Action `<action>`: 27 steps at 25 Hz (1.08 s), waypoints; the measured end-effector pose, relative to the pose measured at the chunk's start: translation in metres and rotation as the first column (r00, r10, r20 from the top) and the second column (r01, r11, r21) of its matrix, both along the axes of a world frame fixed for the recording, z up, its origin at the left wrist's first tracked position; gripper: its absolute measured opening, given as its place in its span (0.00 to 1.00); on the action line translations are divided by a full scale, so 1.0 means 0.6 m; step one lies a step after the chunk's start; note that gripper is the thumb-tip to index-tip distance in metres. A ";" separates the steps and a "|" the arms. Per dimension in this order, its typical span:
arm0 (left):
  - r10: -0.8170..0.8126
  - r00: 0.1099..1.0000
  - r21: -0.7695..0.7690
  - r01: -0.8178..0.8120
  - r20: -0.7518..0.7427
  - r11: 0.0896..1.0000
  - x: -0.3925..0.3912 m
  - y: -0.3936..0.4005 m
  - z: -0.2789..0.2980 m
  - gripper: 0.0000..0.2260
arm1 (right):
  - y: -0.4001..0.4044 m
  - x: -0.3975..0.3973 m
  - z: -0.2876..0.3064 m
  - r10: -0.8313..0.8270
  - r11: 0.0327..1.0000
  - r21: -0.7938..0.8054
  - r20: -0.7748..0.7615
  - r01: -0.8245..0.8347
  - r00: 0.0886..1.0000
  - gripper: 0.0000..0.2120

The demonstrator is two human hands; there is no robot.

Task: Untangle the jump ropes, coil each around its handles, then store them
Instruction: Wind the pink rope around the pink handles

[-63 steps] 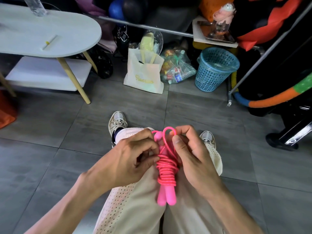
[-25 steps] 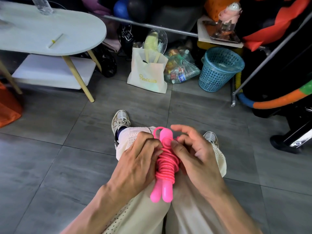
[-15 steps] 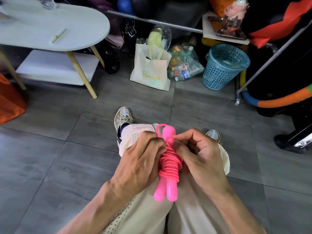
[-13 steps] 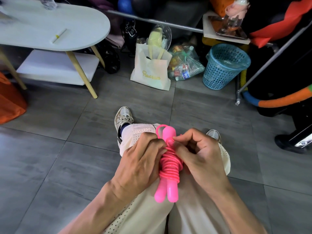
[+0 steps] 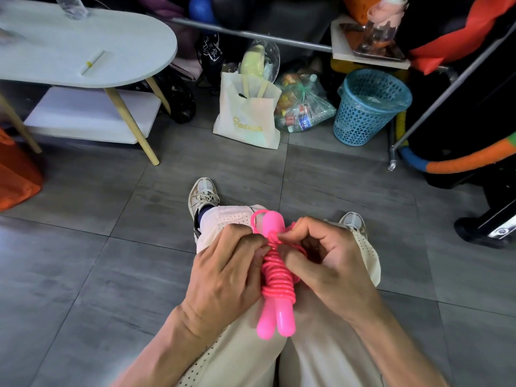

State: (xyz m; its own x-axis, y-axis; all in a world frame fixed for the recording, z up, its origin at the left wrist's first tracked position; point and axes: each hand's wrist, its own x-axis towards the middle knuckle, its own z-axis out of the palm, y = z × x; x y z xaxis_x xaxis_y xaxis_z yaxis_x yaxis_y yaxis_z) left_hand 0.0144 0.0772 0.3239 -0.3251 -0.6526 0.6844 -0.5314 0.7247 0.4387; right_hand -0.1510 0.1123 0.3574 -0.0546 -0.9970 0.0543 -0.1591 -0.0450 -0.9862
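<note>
A pink jump rope [image 5: 276, 277] sits above my lap, its cord wound in tight coils around its two pink handles, which point down side by side. My left hand [image 5: 226, 275] grips the bundle from the left, fingers curled round the coils. My right hand [image 5: 324, 261] pinches the cord near the top of the handles, where a small loop sticks out. Part of the coil is hidden behind both hands.
A white oval table [image 5: 134, 65] with a lower shelf stands at the far left. Ahead on the grey tiled floor are a white tote bag [image 5: 248, 124], a clear plastic bag of items [image 5: 304, 107] and a blue mesh basket [image 5: 365, 113]. A metal rack [image 5: 446, 90] is at right.
The loose loop at the top has been drawn down smaller against the handles. My right hand's fingers have curled in tighter on the cord. The left hand keeps its grip.
</note>
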 end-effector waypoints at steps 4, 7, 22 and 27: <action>-0.049 0.999 0.049 0.050 -0.022 0.998 -0.004 -0.003 0.000 0.07 | 0.003 -0.006 -0.001 0.000 1.000 0.009 -0.048 0.001 0.999 0.07; -0.122 0.992 0.109 0.122 -0.008 0.987 -0.003 -0.008 -0.001 0.09 | 0.005 -0.007 0.002 -0.005 1.000 0.022 -0.071 0.007 0.997 0.05; 0.013 0.936 0.561 0.200 -0.353 0.803 -0.016 -0.003 0.021 0.07 | 0.009 0.005 0.005 -0.050 0.999 0.015 -0.125 0.052 0.991 0.06; -0.051 0.771 0.609 0.540 -0.635 0.581 -0.013 -0.020 0.020 0.05 | 0.007 0.004 0.003 -0.056 0.998 -0.024 -0.247 0.052 0.967 0.04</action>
State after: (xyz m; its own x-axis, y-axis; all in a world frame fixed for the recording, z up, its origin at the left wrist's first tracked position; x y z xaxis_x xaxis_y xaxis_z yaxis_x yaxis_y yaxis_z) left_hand 0.0067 0.0654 0.3361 -0.3725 -0.9183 0.1343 0.1300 0.0916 0.9873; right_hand -0.1486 0.1168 0.3594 -0.0908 -0.9918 0.0903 -0.4009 -0.0466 -0.9149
